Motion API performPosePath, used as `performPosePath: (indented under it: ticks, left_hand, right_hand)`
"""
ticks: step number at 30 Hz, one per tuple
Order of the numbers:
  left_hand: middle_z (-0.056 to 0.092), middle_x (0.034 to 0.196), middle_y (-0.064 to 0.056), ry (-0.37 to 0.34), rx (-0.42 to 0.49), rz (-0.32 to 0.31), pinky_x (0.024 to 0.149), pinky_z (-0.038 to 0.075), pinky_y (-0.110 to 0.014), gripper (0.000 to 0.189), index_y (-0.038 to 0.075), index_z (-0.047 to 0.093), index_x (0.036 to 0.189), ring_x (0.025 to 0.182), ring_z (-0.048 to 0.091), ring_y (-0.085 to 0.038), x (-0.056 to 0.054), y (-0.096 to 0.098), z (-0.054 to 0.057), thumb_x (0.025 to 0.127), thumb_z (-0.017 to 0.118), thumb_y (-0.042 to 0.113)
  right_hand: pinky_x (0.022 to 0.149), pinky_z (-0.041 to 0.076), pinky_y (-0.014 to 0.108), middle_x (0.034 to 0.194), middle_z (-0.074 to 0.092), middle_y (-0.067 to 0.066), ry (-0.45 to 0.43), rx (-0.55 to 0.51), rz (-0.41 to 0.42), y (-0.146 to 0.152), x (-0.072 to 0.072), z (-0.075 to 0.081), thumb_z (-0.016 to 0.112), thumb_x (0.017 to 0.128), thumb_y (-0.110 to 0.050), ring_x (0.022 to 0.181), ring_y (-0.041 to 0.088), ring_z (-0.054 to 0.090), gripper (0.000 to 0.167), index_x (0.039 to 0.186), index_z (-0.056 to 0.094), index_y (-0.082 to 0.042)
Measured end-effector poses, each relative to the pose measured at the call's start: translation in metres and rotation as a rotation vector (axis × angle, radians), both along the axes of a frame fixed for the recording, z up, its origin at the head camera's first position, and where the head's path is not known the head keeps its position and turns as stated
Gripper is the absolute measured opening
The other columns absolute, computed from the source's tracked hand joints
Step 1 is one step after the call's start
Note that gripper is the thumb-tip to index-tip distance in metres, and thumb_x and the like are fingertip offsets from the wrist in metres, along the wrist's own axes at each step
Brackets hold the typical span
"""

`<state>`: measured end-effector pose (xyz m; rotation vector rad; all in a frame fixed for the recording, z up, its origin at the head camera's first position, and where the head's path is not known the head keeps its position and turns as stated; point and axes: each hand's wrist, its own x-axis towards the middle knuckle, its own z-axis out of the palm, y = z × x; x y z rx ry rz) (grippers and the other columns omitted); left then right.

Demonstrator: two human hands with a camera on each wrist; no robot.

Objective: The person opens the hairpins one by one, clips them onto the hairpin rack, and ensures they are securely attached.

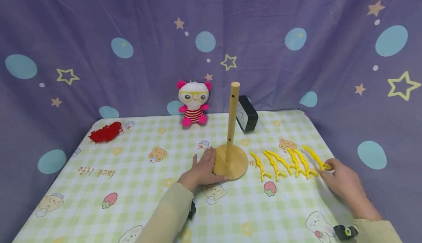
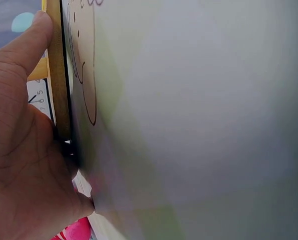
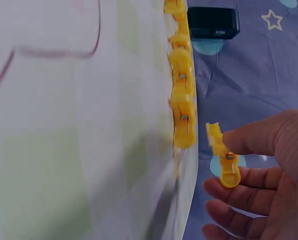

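my right hand (image 1: 344,180), reaching forward by the table's right edge, pinches one end of a yellow clip (image 1: 314,155) between thumb and fingers, just beside a row of other yellow clips (image 1: 302,161). well apart from it, my left hand (image 1: 205,169) lies with fingers extended, touching the round base of a wooden stand (image 1: 232,129).

Soft head-view light, blurry tablecloth (image 2: 199,115) in left-wrist view

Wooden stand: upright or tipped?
Upright: its round base sits flat on the table, with the post pointing up. The left hand touches the base's edge.
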<state>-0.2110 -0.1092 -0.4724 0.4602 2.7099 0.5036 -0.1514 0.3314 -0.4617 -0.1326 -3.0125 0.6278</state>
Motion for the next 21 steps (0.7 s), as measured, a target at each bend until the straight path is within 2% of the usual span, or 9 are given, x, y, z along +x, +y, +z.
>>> performPosePath:
  ticks: [10, 15, 21]
  left_hand:
    - [-0.001, 0.164, -0.011, -0.027, 0.014, 0.006, 0.115, -0.007, -0.056, 0.117, 0.003, 0.004, 0.156, 0.149, -0.003, -0.025, -0.002, -0.001, -0.002, 0.08, 0.062, 0.07]
    - [-0.001, 0.163, -0.012, -0.04, 0.016, 0.002, 0.115, -0.006, -0.057, 0.115, 0.002, 0.004, 0.156, 0.149, -0.002, -0.026, 0.0, 0.0, 0.002, 0.081, 0.063, 0.067]
    - [-0.001, 0.163, -0.011, -0.036, 0.007, -0.005, 0.115, -0.005, -0.057, 0.116, 0.004, 0.003, 0.156, 0.149, -0.003, -0.025, 0.001, 0.0, 0.006, 0.081, 0.062, 0.068]
  right_hand:
    - [0.063, 0.04, 0.042, 0.102, 0.065, 0.023, 0.127, -0.055, -0.063, -0.027, -0.002, 0.006, 0.065, 0.087, -0.025, 0.081, 0.033, 0.06, 0.036, 0.111, 0.058, 0.0]
    - [0.059, 0.039, 0.034, 0.1, 0.066, 0.023, 0.13, -0.075, -0.09, -0.04, -0.006, 0.007, 0.064, 0.083, -0.021, 0.073, 0.026, 0.059, 0.035, 0.111, 0.059, 0.001]
    - [0.056, 0.04, 0.031, 0.101, 0.065, 0.023, 0.1, -0.125, -0.079, -0.054, -0.011, 0.007, 0.066, 0.082, -0.019, 0.073, 0.025, 0.057, 0.036, 0.111, 0.057, -0.001]
